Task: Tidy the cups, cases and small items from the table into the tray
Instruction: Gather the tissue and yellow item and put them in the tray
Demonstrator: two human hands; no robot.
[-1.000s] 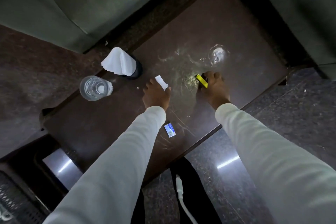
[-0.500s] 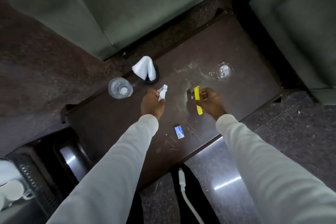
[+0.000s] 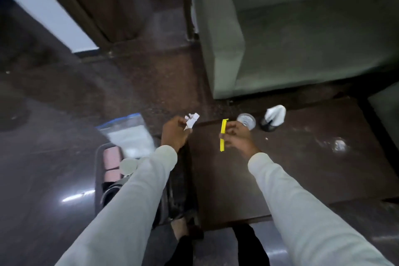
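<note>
Both hands are now lifted off the table (image 3: 302, 179) & swinging left w/ the view; a sec ago they were pressed down on the tabletop picking bits up. Left hand (image 3: 174, 134) is pinching a crumpled white paper scrap (image 3: 191, 120) between fingertips, out over the table's left edge. Right hand (image 3: 236, 138) is closed round a thin yellow strip (image 3: 223, 135), prob a small plastic item, which is hanging upright over the near-left part of the table.

The tray (image 3: 98, 175) is coming into view on the floor, left of the table, partly hidden under the left sleeve. It's already holding pinkish cases (image 3: 111, 163), a pale round cup or lid (image 3: 128, 166) & a clear zip bag (image 3: 127, 134) sticking out the far side. Rest of contents too dark/blurred to tell.

Still sitting on the table: a clear glass cup (image 3: 246, 121) just beyond the right hand, and a dark holder w/ white tissue (image 3: 274, 117) right of that. A wet-looking smear (image 3: 336, 144) is showing further right. The small blue-white packet seen earlier near the front edge isn't visible now; can't tell if it's behind the right arm.

Judgement: this is the carry leg, w/ both small items heading for the tray and the drop not yet done. Cup & tissue holder are still waiting after that.
</note>
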